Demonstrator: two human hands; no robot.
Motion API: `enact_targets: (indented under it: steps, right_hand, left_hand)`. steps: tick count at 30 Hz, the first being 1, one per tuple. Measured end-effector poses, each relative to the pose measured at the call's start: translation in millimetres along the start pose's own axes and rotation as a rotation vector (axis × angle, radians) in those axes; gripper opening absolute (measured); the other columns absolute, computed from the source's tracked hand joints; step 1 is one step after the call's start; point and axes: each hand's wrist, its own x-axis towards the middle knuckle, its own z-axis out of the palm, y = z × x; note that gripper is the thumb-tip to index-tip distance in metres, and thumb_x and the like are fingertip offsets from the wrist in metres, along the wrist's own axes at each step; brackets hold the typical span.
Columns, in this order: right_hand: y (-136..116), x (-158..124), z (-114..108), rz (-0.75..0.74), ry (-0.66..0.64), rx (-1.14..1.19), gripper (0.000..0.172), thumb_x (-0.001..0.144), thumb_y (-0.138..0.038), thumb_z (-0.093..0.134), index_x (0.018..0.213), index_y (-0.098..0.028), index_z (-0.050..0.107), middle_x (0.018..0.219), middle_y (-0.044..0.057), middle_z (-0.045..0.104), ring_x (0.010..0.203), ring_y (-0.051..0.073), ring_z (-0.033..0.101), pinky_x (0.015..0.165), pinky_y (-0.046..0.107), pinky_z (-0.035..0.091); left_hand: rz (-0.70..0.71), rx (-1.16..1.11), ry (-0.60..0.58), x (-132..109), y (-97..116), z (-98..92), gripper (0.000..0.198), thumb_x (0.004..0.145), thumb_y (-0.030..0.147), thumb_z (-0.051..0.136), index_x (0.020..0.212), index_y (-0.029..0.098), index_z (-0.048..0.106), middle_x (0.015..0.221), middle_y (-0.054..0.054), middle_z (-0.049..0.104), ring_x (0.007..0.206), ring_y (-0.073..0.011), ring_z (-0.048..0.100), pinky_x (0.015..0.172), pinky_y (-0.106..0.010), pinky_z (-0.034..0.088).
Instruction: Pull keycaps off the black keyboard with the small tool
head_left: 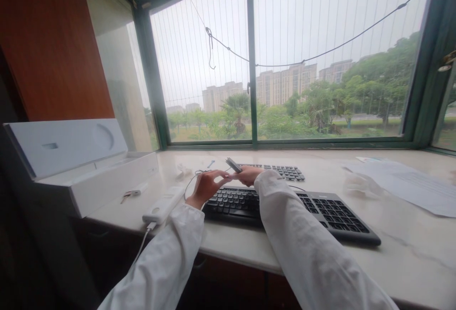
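One slim dark object (233, 165) is grasped in your right hand (248, 175), by the black keyboard (231, 201) near the table's (409, 253) front edge; your left hand (207, 186) bends close by, whether pinching anything I cannot tell.

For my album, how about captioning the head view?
Right hand holds slim dark object, left hand alongside, near black computer keyboard.

On my feed I count two bare hands, the left (209, 189) and the right (249, 176), plus one dark slim object (233, 165). I make it two keyboards: a black-framed one (233, 201) near, a slimmer one (292, 173) far. One open white box (98, 198) sits left, two large window panes (199, 63) far. The papers (409, 184) at right overlap; I can't number them.
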Motion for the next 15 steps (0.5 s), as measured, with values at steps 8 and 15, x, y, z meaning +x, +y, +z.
enact_targets:
  steps: [8, 15]
  right_hand:
    - [-8.2, -2.0, 5.6, 0.009, 0.179, -0.118, 0.039, 0.071, -0.057, 0.065, 0.065, -0.018, 0.061, 0.045, -0.005, 0.037, 0.042, 0.009, 0.034, 0.043, 0.025, 0.025]
    - [-4.2, 6.8, 18.3, 0.115, 0.531, -0.561, 0.029, 0.076, -0.042, 0.063, 0.089, -0.018, 0.072, 0.09, 0.013, 0.069, 0.082, 0.024, 0.064, 0.063, 0.029, 0.044]
  left_hand:
    - [-0.012, 0.086, -0.019, 0.1, -2.9, 0.6, 0.019, 0.085, 0.042, 0.059, 0.087, 0.027, 0.07, 0.091, 0.003, 0.072, 0.087, -0.0165, 0.066, 0.084, -0.027, 0.047]
    - [-0.136, 0.284, 0.009, 1.1, -6.7, -0.6, 0.019, 0.084, 0.042, 0.057, 0.092, 0.026, 0.065, 0.089, 0.002, 0.072, 0.081, -0.0195, 0.067, 0.073, -0.028, 0.046]
